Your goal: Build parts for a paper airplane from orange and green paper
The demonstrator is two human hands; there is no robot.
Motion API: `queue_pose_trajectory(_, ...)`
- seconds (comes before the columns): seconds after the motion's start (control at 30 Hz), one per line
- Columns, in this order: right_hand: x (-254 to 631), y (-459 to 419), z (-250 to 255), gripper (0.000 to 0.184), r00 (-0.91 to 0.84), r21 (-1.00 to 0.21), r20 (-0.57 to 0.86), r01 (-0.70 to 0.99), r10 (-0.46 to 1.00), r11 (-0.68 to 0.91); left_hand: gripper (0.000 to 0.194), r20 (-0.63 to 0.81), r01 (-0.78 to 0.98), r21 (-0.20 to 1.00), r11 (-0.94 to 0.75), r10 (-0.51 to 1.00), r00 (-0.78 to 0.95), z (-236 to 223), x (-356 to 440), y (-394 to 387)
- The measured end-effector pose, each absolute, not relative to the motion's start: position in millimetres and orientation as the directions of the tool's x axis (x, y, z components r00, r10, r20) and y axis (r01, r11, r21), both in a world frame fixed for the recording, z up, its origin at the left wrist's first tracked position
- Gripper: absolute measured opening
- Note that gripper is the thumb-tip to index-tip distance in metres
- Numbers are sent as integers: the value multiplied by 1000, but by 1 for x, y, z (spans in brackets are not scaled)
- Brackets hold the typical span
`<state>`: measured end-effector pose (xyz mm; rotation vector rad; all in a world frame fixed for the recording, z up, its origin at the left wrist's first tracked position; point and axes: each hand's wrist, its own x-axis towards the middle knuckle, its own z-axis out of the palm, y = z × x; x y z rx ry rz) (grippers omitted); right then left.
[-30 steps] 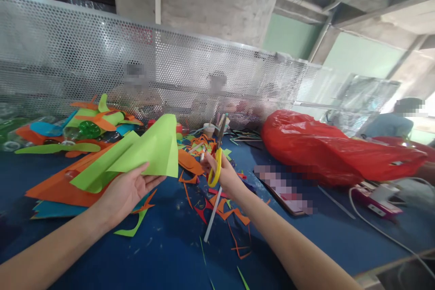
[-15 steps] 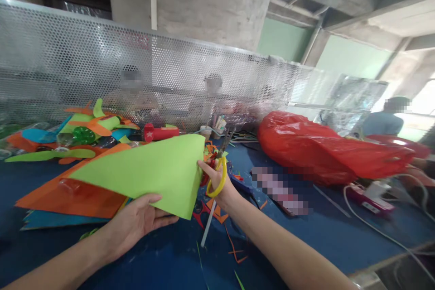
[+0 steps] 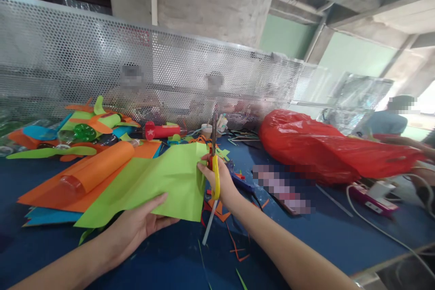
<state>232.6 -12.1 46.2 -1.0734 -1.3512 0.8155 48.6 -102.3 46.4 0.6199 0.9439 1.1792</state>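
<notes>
A sheet of light green paper (image 3: 159, 181) is held above the table, its left corner hanging low. My left hand (image 3: 142, 222) grips its lower edge, thumb on top and fingers beneath. Scissors (image 3: 215, 176) with a yellow and red handle are in my right hand (image 3: 224, 179), blades pointing up and away beside the paper's right edge. The right thumb and fingertips also touch that edge. Behind the paper, a rolled orange sheet (image 3: 102, 165) rests on flat orange and blue sheets (image 3: 50, 217).
Bottle-and-paper propeller models (image 3: 84, 131) crowd the back left. A red plastic bag (image 3: 306, 149) lies right, near a power strip (image 3: 374, 199) with a white cable. Paper scraps (image 3: 222, 210) and a glue stick (image 3: 210, 224) lie mid-table. A perforated metal screen (image 3: 183, 68) stands behind; people sit beyond it.
The green paper's left side has dropped and its surface now bends, uncovering the orange roll. The scissors have turned more upright and edge-on in my right hand.
</notes>
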Motion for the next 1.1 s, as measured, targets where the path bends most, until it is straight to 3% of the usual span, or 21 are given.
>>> queue_pose_trajectory(0.33, 232, -8, 36, 33, 36, -949, 296, 123, 955, 289, 37, -359, -582, 720, 377, 921, 152, 52, 46, -99)
queue_pose_trajectory(0.53, 230, -13, 40, 38, 29, -937, 329, 133, 944, 322, 40, -301, -513, 819, 256, 954, -5, 50, 47, -101)
queue_pose_trajectory(0.73, 227, -24, 51, 30, -3, -929, 364, 70, 931, 364, 37, -298, -487, 844, 225, 952, -75, 44, 43, -101)
queue_pose_trajectory(1.1, 226, -17, 45, 33, -26, -915, 398, 59, 917, 399, 17, -354, -366, 864, 346, 934, 46, 27, 44, -100)
